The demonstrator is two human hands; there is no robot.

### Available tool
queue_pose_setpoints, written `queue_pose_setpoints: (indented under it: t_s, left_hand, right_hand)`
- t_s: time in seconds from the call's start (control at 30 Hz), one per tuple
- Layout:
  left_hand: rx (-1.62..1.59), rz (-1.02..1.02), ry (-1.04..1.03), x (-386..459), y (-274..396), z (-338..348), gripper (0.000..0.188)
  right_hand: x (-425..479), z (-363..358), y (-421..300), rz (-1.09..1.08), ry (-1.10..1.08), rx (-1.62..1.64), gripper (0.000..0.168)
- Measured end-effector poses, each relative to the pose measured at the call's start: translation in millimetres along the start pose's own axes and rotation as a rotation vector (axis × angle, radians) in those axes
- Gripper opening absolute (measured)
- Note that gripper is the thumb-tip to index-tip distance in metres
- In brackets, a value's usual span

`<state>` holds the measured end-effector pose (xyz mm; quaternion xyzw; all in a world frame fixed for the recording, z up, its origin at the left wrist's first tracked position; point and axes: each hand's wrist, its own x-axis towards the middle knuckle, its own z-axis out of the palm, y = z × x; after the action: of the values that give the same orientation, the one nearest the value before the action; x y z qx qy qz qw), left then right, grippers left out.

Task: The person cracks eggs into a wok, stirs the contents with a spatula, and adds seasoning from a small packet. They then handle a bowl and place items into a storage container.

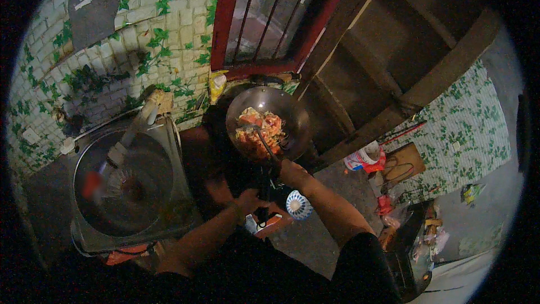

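Before me a dark metal wok [295, 114] tilts slightly, holding a cooked mix of red-orange and pale pieces [261, 128], perhaps tomato and egg. My right hand [292, 173] grips a long-handled spatula [266, 144], whose head lies in the food. Below the wok, my left hand [249, 199] is at the dark wok handle [264, 185] and appears closed around it; deep shadow hides its fingertips. A blue-and-white patterned bowl [299, 205] shows beside my right forearm.
On the left, a large wide pan [147, 207] is set in a pale stove top [185, 219]; a brush [120, 177] and a blurred red thing lie inside. A yellow packet [217, 86] stands by the barred window [270, 17]. A tub [367, 154] is at right.
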<state>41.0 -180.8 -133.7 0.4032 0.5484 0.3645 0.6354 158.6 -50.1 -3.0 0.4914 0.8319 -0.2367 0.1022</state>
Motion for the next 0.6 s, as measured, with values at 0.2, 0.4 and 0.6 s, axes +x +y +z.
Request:
queue_pose_setpoints:
  t_s: [0.2,0.4,0.6]
  left_hand:
    - [0.131,0.103,0.054,6.9,-2.4,1.7,0.045]
    - [0.017,0.002,0.01,-3.7,7.2,-4.2,0.041]
    - [0.097,-0.027,-0.016,-8.2,20.4,-2.8,0.034]
  right_hand:
    - [-7.1,-18.4,-13.5,-0.041,-0.173,0.073,0.025]
    - [-26.5,-48.1,-16.0,-0.079,-0.08,0.147,0.024]
    - [-67.7,-72.6,18.0,-0.038,0.0,-0.351,0.027]
